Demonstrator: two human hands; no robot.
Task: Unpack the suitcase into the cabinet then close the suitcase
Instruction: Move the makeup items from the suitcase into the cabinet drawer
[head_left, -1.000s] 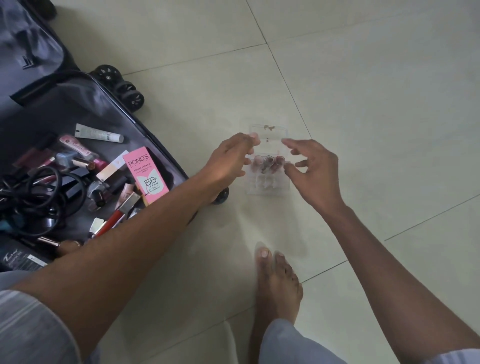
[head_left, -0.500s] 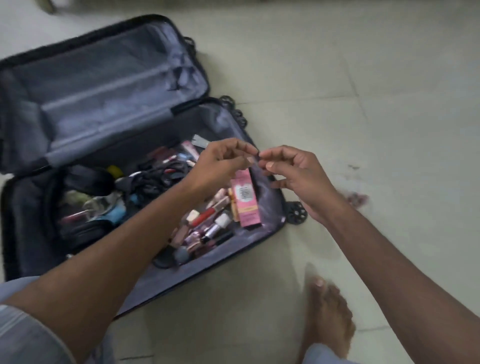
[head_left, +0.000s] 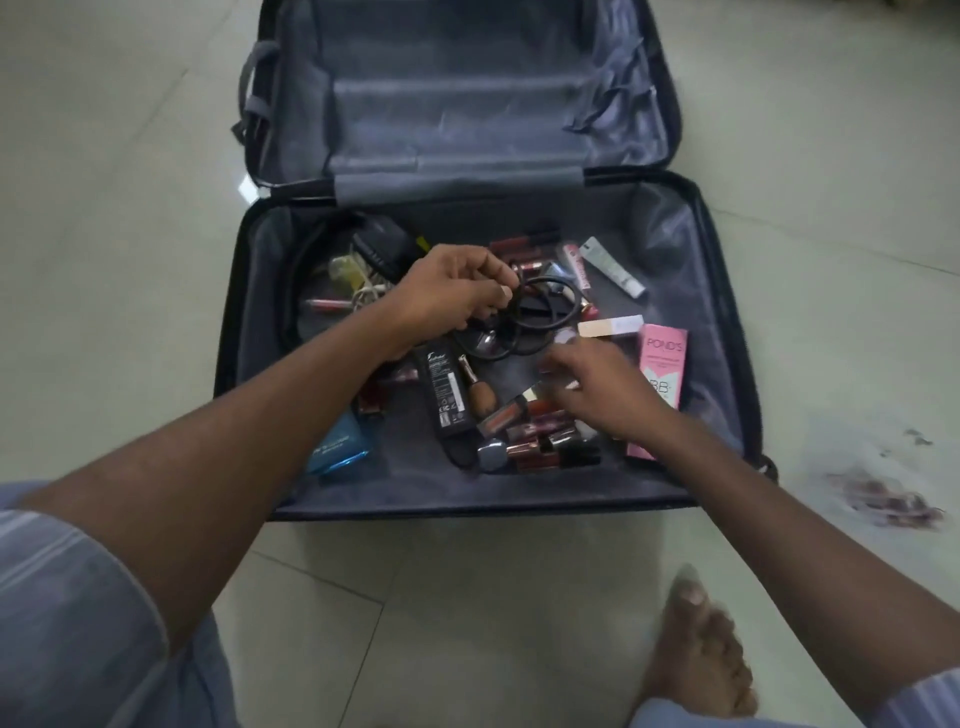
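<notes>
The suitcase (head_left: 691, 291) lies open on the floor, its lower half full of loose cosmetics; no cabinet is in sight. The left hand (head_left: 447, 293) has its grip closed on the black cable (head_left: 540, 312), coiled among the lipsticks (head_left: 540, 436). Lifting it could drag tubes out, or tug the charger brick (head_left: 445, 395) if they are joined. The right hand (head_left: 602, 389) is blurred over the lipsticks, so I cannot tell its grip. The pink box (head_left: 662, 369) reads "POND'S" and "BB"; the brick's label is too small to read.
</notes>
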